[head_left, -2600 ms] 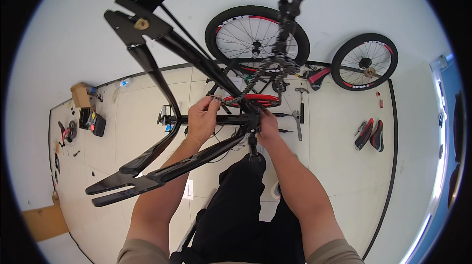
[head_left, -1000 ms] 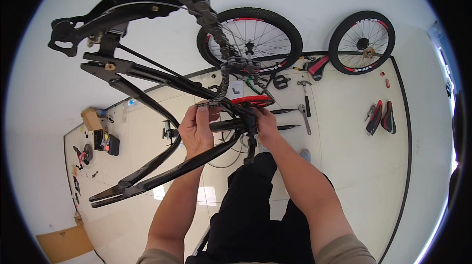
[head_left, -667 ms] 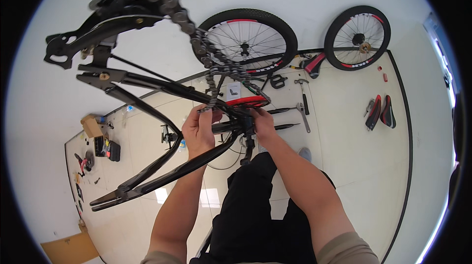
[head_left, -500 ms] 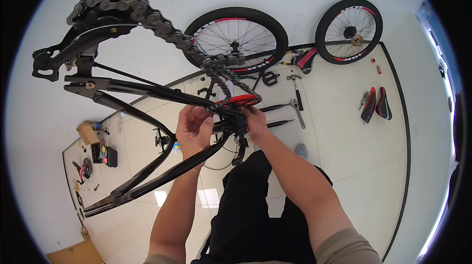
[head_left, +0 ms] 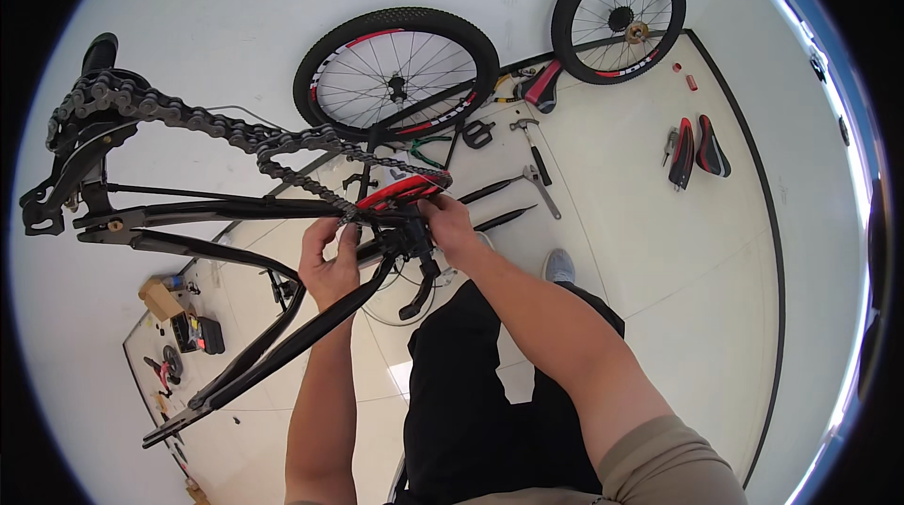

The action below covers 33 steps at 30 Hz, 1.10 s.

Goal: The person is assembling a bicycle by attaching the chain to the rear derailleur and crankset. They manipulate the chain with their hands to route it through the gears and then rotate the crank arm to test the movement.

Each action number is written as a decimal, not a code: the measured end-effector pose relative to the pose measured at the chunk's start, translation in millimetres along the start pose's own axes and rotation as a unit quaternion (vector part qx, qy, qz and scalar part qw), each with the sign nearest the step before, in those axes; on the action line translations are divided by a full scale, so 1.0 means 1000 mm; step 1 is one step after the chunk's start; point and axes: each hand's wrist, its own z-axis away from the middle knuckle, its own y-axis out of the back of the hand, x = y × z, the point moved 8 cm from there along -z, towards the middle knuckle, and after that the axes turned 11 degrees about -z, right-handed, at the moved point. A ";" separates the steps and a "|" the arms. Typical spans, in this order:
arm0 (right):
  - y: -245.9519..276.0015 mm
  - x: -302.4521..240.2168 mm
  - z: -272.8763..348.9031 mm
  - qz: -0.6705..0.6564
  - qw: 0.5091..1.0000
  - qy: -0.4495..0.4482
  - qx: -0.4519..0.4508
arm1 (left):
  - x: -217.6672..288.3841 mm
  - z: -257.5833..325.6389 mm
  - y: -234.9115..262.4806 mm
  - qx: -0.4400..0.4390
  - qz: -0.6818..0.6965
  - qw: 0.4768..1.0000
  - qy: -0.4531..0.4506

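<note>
A black bicycle frame (head_left: 282, 347) stretches from the left to the middle, in front of my body. Draped along its upper side is a dark metal bicycle chain (head_left: 240, 135), which comes down onto a red-faced chainring (head_left: 400, 192). My left hand (head_left: 330, 265) is closed, thumb and fingers pinched at the chain's lower run beside the ring. At the ring's right underside, my right hand (head_left: 447, 230) has its fingers curled in against the edge; the fingertips are partly hidden. Below the ring hangs a black crank arm (head_left: 421, 288), between my wrists.
Two bicycle wheels, one (head_left: 395, 17) nearer and one (head_left: 666, 16) farther right, lean at the wall. On the floor lie a hammer (head_left: 539, 164), an adjustable wrench (head_left: 544, 196), a pedal (head_left: 478, 134) and saddles (head_left: 713, 147). A cardboard box (head_left: 162, 299) sits at left.
The frame, chain and both hands have shifted left in the picture, along with the background. The chain's upper end sits lower and farther left. My left thumb and fingers have come up against the chain.
</note>
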 end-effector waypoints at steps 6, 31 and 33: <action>0.013 -0.007 -0.008 0.111 0.992 0.046 0.049 | -0.007 -0.003 -0.013 -0.009 0.072 0.997 -0.036; -0.004 -0.122 0.028 0.169 0.919 0.340 -0.105 | -0.020 -0.005 -0.037 0.052 -0.059 0.996 -0.050; -0.006 -0.122 0.026 0.165 0.916 0.349 -0.105 | -0.029 -0.005 -0.041 0.042 -0.069 0.996 -0.034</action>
